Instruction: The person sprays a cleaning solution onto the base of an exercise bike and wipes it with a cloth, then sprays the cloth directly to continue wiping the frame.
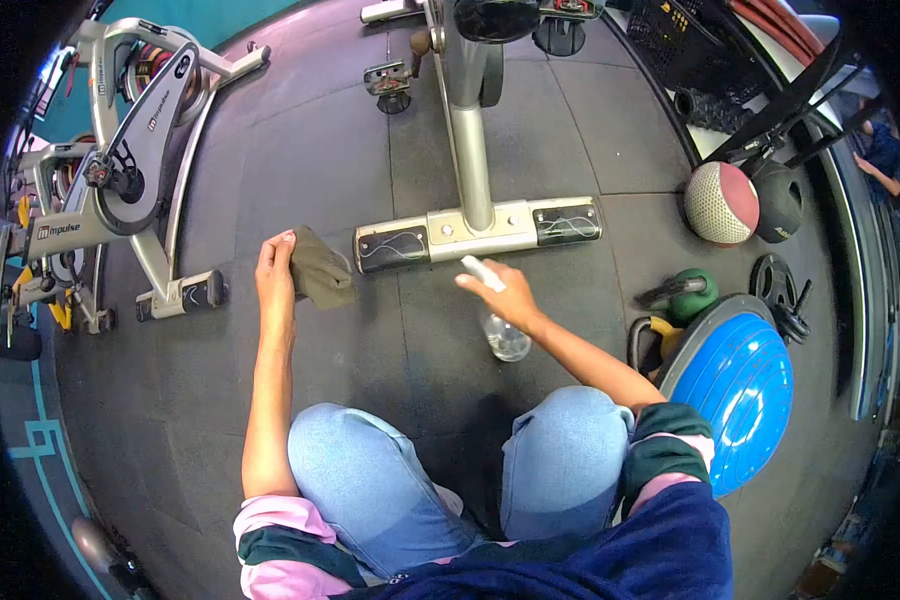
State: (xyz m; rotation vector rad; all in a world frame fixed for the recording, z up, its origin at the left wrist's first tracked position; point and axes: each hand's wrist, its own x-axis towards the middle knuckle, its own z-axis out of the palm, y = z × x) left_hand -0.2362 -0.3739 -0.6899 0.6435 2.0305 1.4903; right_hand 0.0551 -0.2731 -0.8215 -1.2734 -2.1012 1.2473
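My left hand (276, 258) is closed on a dark olive cloth (320, 268), which hangs to the right of the fingers. In my right hand (510, 296) is a clear spray bottle (508, 340) with a white trigger head (482, 272). The fingers wrap round its neck, and the nozzle points up and to the left. Just beyond both hands lies the silver and black foot bar (485, 235) of an exercise bike. Its upright post (472, 150) rises from the middle of the bar. Both hands are apart from the bar.
Another exercise bike (150, 150) stands at the left. On the right are a blue balance dome (738, 390), a green kettlebell (692, 296), a pink and white ball (720, 205), a black ball (778, 202) and weight plates (773, 284). A person's arm (878, 175) shows at the far right.
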